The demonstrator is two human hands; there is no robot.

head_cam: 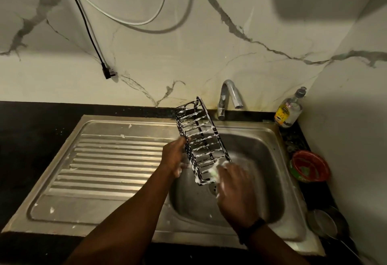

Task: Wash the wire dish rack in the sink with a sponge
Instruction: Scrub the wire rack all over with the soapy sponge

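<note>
Your right hand (234, 187) is closed on the sponge (215, 170), pressed to the rack's near end | your left hand (176, 158) clamps the rack's left side | rack (201, 139) tilted above the sink (261, 153), foam on most wires | tap (229, 95) behind the sink looks dry | judged: soaping nearly done, rinse left | soap bottle (290, 109) right of the tap

dim warm light; dark corners; right hand (234, 189) motion-blurred; wide-angle bowing

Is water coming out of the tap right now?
No, the tap shows no stream below its spout, while the wire rack held over the sink is covered in white soap foam.
</note>
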